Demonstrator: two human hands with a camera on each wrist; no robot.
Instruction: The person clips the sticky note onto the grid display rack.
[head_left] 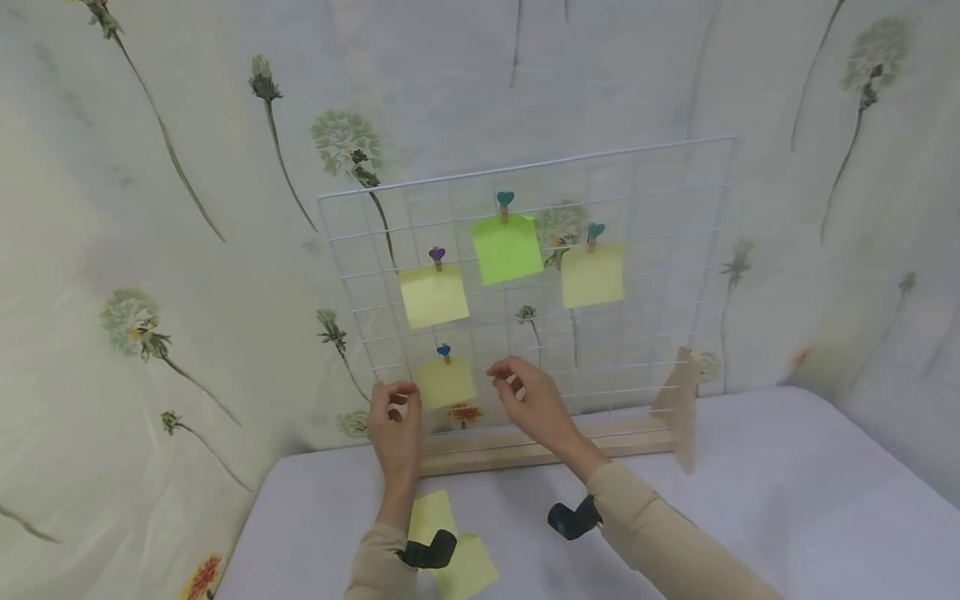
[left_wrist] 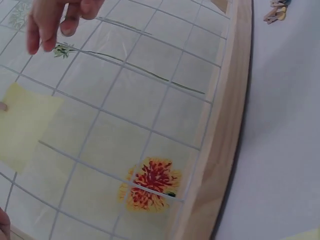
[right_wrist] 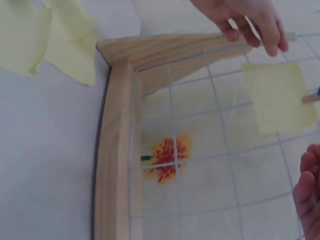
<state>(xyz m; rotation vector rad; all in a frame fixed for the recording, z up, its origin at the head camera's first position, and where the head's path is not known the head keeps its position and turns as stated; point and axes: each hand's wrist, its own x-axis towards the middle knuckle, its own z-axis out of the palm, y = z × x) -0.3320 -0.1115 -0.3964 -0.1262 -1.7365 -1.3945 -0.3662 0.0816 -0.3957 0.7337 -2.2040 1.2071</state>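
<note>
A pale yellow sticky note point(head_left: 447, 384) hangs low on the white wire grid point(head_left: 525, 324), held by a small clothespin with a blue heart point(head_left: 444, 350). My left hand point(head_left: 395, 429) is beside the note's left edge, fingers loosely bent and holding nothing. In the right wrist view, the fingertips of that left hand point(right_wrist: 250, 22) are a little apart from the note point(right_wrist: 280, 97). To the right of the note hovers my right hand point(head_left: 532, 404), its fingers relaxed with nothing between them; the left wrist view also shows this right hand point(left_wrist: 65, 20) before the grid.
Higher up are clipped a yellow note point(head_left: 433, 297), a bright green note point(head_left: 507, 250) and another yellow note point(head_left: 592, 277). A wooden base point(head_left: 480, 457) supports the grid. More yellow notes point(head_left: 467, 571) lie on the white table point(head_left: 300, 533), as do loose clothespins point(left_wrist: 275, 11).
</note>
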